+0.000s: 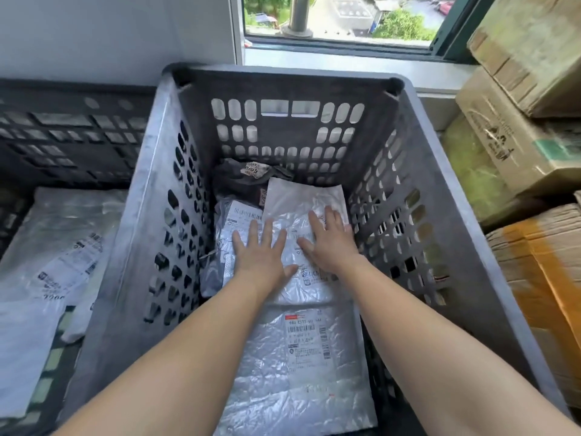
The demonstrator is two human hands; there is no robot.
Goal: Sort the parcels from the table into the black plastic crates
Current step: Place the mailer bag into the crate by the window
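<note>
1. Left grip (262, 247): fingers spread, palm down, pressed flat on the white parcel (298, 196). Nothing is pinched.
2. Right grip (330, 243): likewise spread and laid flat on the same parcel, just beside the left.
3. White parcel: held down inside the black crate (132, 247), on top of other bags. Risk: the slick film may slide or spring up once pressure is lifted, being bedded on an uneven pile.
4. Grey parcel (240, 217), just beside it; dark parcel (242, 184), at the far wall; labelled parcel (301, 357), nearest the person. Risk: soft contents may be crushed if the pile is pressed hard, and labels may be creased or buried.
5. Crate walls: slotted throughout. Risk: a thin bag corner may be caught in a slot.
6. Neighbouring crate (63, 127), on the left, holding its own parcels (63, 231). Risk: a missort cannot be ruled out, the white parcel's label being partly covered.
7. Cardboard boxes (518, 136): stacked close on the right. Risk: they may be knocked as arms are withdrawn.
</note>
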